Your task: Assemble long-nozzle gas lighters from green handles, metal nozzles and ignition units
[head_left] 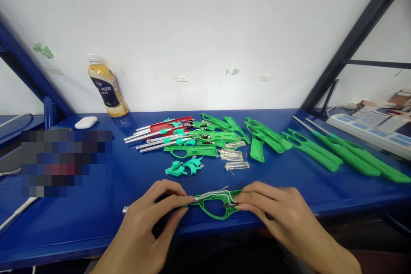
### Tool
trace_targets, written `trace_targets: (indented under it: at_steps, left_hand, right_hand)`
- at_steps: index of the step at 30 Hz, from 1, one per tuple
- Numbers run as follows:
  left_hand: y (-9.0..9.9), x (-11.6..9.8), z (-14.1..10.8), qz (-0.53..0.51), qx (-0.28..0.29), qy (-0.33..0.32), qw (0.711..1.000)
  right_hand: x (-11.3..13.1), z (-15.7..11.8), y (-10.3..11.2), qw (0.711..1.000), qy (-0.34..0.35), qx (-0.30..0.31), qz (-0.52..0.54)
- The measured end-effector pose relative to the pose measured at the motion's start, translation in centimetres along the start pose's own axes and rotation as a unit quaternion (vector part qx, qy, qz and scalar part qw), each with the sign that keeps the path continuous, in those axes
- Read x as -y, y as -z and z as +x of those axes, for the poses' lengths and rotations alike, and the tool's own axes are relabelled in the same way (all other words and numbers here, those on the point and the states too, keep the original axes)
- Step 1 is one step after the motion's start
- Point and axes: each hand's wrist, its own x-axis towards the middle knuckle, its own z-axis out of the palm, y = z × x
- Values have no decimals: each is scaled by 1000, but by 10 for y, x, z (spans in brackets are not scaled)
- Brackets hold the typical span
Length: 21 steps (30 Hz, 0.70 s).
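Observation:
A green plastic lighter shell [213, 214] with a looped trigger guard lies near the table's front edge, white wires running along its top. My left hand [160, 214] pinches its left end, where a metal tube joins; the tube's silver tip [125, 209] shows left of the hand. On the right, my right hand [272, 209] has its fingers closed on the shell beside a small black part [229, 205]. Behind are teal trigger pieces [183, 167], clear fuel tanks [236, 165] and a pile of green shells [192, 151], red shells [170, 125] and metal tubes [150, 140].
More green shells [269, 135] and long green lighters [359, 154] lie at the right. A yellow bottle [107, 87] and a white case [86, 122] stand at the back left, with a blurred patch below. A white wall and metal posts border the blue table [128, 180].

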Motion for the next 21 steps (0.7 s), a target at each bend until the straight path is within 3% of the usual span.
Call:
trace_targets:
  at_steps: [11,17,21]
  left_hand:
    - [5,5,-2,-29,37,22,999]
    - [3,4,-2,-42,4,42,998]
    - [2,5,-2,-33,23,27,999]
  right_hand:
    - [-1,-5,0,1000,4,1,-12]
    - [-1,-4,2,1000,4,1,-25]
    - [0,-3,3,1000,5,-2,-25]
